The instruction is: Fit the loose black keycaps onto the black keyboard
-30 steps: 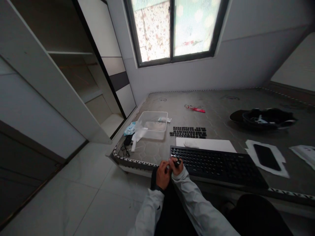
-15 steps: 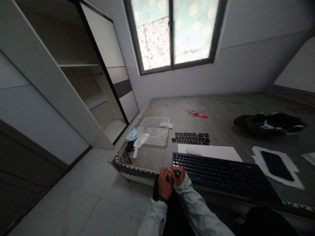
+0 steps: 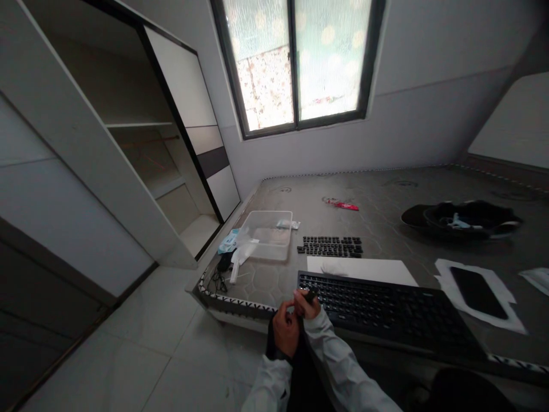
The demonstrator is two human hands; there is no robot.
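My left hand (image 3: 286, 332) is closed with its fingertips against my right hand, above the bed's front edge. What it holds, if anything, is hidden. My right hand (image 3: 307, 309) pinches a small black object (image 3: 309, 296), too small to name exactly. Just right of my hands lies a black keyboard (image 3: 386, 312), its left part showing bare key sockets without caps. Behind it, black keycaps (image 3: 330, 246) are laid out in rows. Between the two lies a white sheet (image 3: 369, 270) with a small greyish tuft on it.
A clear plastic tub (image 3: 268, 252) stands left of the keycaps, with a blue packet (image 3: 227, 241) and a black cable (image 3: 218, 280) beside it. Farther back lies a red item (image 3: 346, 206). Rightward are a dark phone-like slab (image 3: 478, 292) on white paper and a black cap (image 3: 472, 220).
My right hand has turned slightly, so the small black object shows at a different angle. My left fingers have shifted a little. The whole view has moved slightly.
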